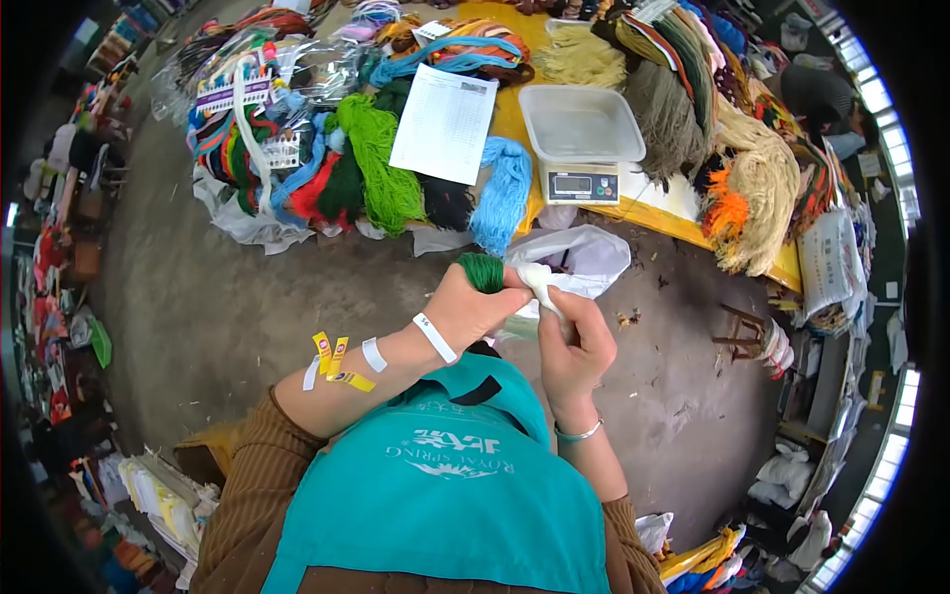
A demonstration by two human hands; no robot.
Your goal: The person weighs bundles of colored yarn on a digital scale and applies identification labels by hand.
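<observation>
My left hand (463, 305) is closed around a bundle of dark green yarn (482, 271), whose looped top shows above the fingers. White material (537, 281) lies against the green bundle, between both hands. The thumb and fingers of my right hand (578, 348) pinch its lower end. Paper labels, white and yellow, are stuck along my left wrist and forearm. Behind the hands is an open white plastic bag (597, 259), with something dark inside.
Beyond the hands, a table holds a digital scale (580, 185) with a clear plastic tub (582, 124), a printed sheet (444, 124), light blue yarn (503, 193), bright green yarn (379, 168) and beige yarn (757, 188). A wooden stool (744, 335) stands at the right.
</observation>
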